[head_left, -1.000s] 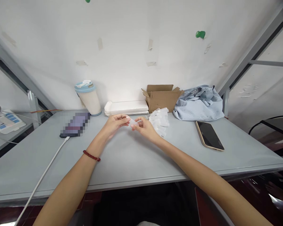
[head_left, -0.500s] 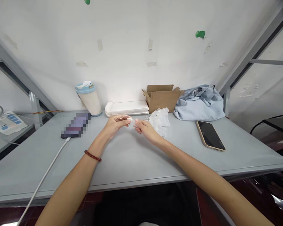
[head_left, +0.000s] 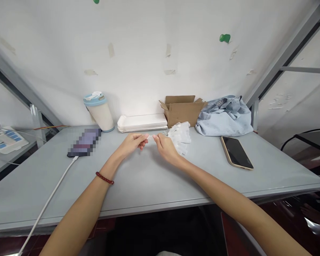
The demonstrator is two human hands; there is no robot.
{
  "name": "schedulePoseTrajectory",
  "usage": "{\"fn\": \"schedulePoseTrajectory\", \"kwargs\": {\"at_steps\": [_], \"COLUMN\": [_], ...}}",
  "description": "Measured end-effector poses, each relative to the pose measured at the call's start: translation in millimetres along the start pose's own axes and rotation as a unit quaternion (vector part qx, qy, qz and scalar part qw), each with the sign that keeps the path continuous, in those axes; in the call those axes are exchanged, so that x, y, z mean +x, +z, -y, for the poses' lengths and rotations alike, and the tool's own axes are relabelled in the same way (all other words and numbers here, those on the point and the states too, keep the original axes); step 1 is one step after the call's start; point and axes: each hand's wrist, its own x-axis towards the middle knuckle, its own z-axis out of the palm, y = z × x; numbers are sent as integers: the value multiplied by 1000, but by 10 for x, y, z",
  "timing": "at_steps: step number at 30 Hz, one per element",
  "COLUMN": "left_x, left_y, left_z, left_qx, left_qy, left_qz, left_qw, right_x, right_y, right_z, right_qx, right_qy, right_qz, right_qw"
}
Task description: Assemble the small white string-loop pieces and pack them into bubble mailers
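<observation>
Both hands meet low over the desk (head_left: 149,185). The left hand (head_left: 132,143) and right hand (head_left: 167,146) each pinch, fingers narrowed, one end of what seems a small clear plastic piece (head_left: 150,136), faint against the pale surface. Gripping it by the ends likely leaves its middle free. A pile of similar pieces (head_left: 180,137) lies just beside the right hand, probably for easy reach.

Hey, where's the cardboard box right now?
Head view, right of centre at the back of the table, against the wall: the box sits between the white trays and the blue cloth.
</observation>
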Motion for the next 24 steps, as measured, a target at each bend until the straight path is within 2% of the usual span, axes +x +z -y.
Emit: {"fn": "schedulePoseTrajectory", "kwargs": {"at_steps": [3, 6, 8, 11, 14, 16, 17, 18, 19, 21, 22, 24], "left_x": [-11, -39, -63, -99, -123, -123, -118, -110, -99, -68, -47, 8], "left_y": [-18, -35, -36, -21, 0, 13, 19, 25, 33, 52, 64, 93], "left_z": [-18, -59, -91, -137, -166, -167, -161, -150, -134, -87, -56, 20], "left_qx": [52, 107, 132, 152, 164, 170, 172, 173, 173, 169, 165, 152], "left_qy": [36, 74, 89, 106, 116, 112, 108, 106, 104, 96, 89, 74], "left_qz": [1, 4, 5, 9, 21, 28, 27, 24, 17, -2, -17, -55], "left_qw": [998, 991, 987, 983, 979, 979, 979, 979, 979, 981, 982, 984], "right_x": [21, 37, 40, 48, 75, 90, 92, 88, 80, 50, 32, -15], "right_y": [-22, -51, -81, -138, -174, -172, -165, -156, -149, -146, -148, -134], "right_z": [7, 25, 32, 24, -11, -38, -49, -56, -57, -29, 8, 144], "right_qx": [42, 160, 262, 391, 457, 462, 451, 429, 388, 276, 202, 131], "right_qy": [21, 87, 160, 247, 304, 322, 322, 316, 300, 251, 211, 143], "right_qz": [11, 58, 109, 190, 272, 308, 315, 313, 291, 197, 119, 10], "right_qw": [999, 982, 946, 866, 791, 767, 770, 787, 821, 907, 949, 981]}}
